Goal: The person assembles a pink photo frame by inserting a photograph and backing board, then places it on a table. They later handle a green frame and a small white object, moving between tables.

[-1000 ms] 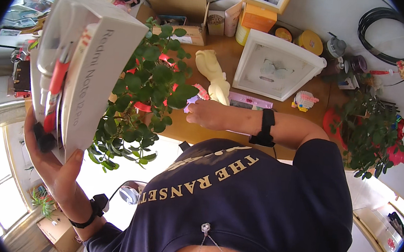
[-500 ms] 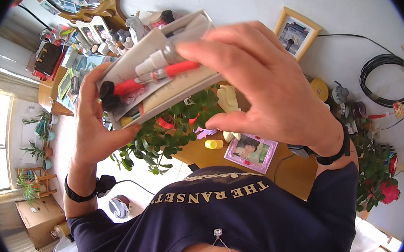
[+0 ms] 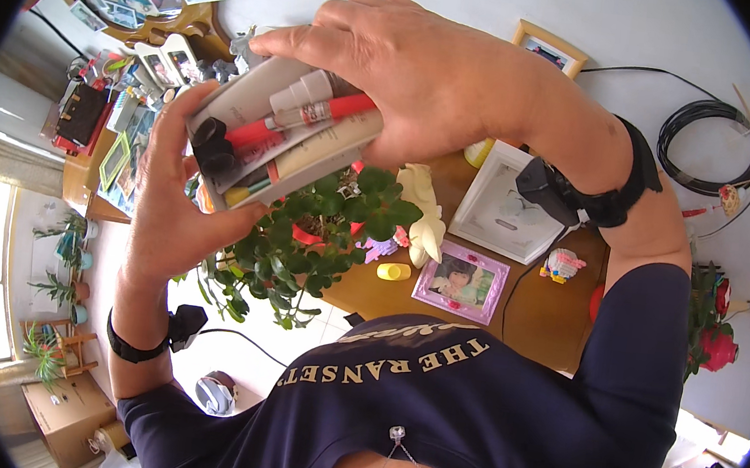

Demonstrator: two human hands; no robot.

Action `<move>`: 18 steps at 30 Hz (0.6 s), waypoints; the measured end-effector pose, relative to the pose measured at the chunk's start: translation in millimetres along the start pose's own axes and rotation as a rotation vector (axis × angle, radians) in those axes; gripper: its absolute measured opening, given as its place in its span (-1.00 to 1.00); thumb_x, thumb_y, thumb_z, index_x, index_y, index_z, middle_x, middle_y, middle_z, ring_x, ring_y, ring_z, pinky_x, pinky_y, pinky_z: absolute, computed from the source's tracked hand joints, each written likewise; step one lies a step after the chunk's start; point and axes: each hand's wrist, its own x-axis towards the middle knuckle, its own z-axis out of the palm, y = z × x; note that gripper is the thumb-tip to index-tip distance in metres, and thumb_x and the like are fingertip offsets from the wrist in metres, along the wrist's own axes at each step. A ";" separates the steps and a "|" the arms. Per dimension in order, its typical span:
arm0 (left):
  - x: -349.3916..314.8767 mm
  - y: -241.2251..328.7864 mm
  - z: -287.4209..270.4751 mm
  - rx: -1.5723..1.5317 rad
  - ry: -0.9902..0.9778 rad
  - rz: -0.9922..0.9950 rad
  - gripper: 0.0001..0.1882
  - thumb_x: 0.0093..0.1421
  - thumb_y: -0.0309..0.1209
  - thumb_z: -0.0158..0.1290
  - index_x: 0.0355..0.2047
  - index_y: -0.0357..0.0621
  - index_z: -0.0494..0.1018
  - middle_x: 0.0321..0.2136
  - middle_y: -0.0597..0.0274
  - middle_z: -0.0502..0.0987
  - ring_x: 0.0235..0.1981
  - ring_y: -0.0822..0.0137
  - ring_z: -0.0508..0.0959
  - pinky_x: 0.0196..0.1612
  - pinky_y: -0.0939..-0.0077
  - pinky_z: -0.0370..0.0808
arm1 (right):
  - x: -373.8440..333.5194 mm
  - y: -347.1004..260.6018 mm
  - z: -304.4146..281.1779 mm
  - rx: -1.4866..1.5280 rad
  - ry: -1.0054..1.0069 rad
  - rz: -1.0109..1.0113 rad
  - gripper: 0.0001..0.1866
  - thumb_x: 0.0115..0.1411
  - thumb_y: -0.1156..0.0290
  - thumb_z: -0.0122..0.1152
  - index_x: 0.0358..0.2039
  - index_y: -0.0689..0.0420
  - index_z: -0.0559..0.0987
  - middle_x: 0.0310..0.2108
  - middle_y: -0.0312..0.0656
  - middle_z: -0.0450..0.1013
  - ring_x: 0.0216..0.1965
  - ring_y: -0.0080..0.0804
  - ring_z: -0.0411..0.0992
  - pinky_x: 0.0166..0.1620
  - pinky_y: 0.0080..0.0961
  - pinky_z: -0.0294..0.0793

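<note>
A shallow, open, pale box (image 3: 319,173) is held tilted up in front of me. My left hand (image 3: 160,216) grips its left end, thumb along the near wall and fingers on the far side. My right hand (image 3: 427,84) wraps over its right end, thumb at the near edge and fingers reaching across the far edge. Inside lie a red pen (image 3: 347,106), a pale stepped cylinder (image 3: 301,94), dark rounded pieces (image 3: 217,146) at the left end, and flat pale packets. The box's right end is hidden behind my right hand.
Below the box stands a leafy plant (image 3: 289,266) with red ribbons. A yellow cylinder (image 3: 393,272), a pink photo frame (image 3: 459,282), a white frame (image 3: 506,207) and a small toy (image 3: 561,265) are on the brown table (image 3: 369,290). Coiled black cable (image 3: 711,146) hangs at right.
My right hand has moved left and upward and now closes over the box's right end. The box has shifted slightly left. The white frame and toy have come into sight.
</note>
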 end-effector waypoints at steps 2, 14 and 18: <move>3.6 -0.4 -3.8 0.027 0.027 0.016 0.03 -0.28 -0.55 0.28 0.27 -0.11 0.08 0.11 0.09 0.27 0.14 0.23 0.32 0.05 0.29 0.43 | 4.9 6.7 3.8 0.010 0.039 0.019 -0.05 -0.28 0.25 0.41 0.23 0.07 0.27 -0.18 -0.06 0.41 -0.06 -0.12 0.40 -0.01 -0.29 0.42; -73.3 -67.1 -72.5 0.089 0.743 0.019 -0.40 0.19 -0.55 -0.03 0.23 -0.35 0.07 0.17 -0.07 0.24 0.22 0.11 0.25 0.21 0.25 0.28 | -14.6 85.9 37.6 -0.065 0.051 0.501 -0.21 -0.15 0.26 0.28 0.15 0.20 0.30 -0.10 0.20 0.35 0.00 0.09 0.33 0.00 -0.13 0.37; -123.6 -111.1 -71.0 -0.045 0.906 -0.175 -0.45 0.20 -0.63 -0.02 0.20 -0.35 0.12 0.11 -0.02 0.29 0.14 0.19 0.32 0.17 0.35 0.32 | -13.9 135.8 124.6 -0.119 0.009 0.609 -0.10 -0.29 0.17 0.37 0.17 -0.07 0.28 -0.16 -0.06 0.38 -0.08 -0.07 0.37 -0.11 -0.13 0.40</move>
